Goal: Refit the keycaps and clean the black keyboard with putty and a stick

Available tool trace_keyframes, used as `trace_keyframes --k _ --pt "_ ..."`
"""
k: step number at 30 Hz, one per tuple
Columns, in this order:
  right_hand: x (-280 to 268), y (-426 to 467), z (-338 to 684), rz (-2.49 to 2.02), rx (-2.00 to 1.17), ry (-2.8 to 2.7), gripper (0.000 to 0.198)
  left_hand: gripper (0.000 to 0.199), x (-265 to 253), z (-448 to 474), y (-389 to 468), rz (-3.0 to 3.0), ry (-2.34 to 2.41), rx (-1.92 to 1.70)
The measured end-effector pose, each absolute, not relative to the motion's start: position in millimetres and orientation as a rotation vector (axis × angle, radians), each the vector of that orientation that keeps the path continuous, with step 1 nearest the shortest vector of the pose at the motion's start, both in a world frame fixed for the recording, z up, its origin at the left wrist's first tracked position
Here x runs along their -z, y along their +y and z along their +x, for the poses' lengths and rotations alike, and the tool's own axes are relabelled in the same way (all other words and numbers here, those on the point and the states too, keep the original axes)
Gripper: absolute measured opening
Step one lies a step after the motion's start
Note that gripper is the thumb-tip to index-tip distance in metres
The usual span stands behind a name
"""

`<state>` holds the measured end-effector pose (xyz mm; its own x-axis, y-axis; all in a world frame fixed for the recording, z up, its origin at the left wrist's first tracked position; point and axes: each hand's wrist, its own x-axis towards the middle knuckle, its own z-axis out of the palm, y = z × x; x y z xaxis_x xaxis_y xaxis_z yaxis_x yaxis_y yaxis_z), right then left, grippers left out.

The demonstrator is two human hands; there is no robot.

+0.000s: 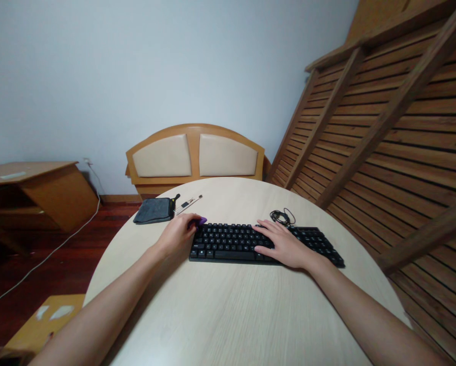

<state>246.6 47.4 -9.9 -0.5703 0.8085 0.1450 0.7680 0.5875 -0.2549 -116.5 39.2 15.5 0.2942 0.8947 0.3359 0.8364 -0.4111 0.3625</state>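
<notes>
Under my splayed right hand (283, 245), the keyboard (231, 242) seems light, stiff, best gripped endwise; my left hand (177, 233) pinches a purple object (202, 221).

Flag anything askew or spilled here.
The slatted wooden frame stands steeply tilted at the right; it looks like a bed base, which would normally lie flat. Nothing looks spilled on the table.
</notes>
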Motion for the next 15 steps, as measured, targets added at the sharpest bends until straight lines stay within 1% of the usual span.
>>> trace_keyframes --k 2,6,8,12,15 --pt "10 47 246 -1.306 -0.231 -2.575 0.076 0.039 -9 -117 42 2.495 1.516 -0.732" --pt "9 47 246 -1.3 -0.228 -2.575 0.076 0.031 -5 -117 43 2.508 1.488 -0.665" --pt "10 47 246 -1.301 -0.227 -2.574 0.076 0.034 -8 -118 43 2.495 1.494 -0.623" --pt "10 48 247 -1.302 -0.233 -2.57 0.075 0.048 -15 -122 43 2.487 1.5 -0.531" --pt "10 48 247 -1.297 -0.241 -2.569 0.074 0.044 -18 -124 42 2.486 1.502 -0.533"
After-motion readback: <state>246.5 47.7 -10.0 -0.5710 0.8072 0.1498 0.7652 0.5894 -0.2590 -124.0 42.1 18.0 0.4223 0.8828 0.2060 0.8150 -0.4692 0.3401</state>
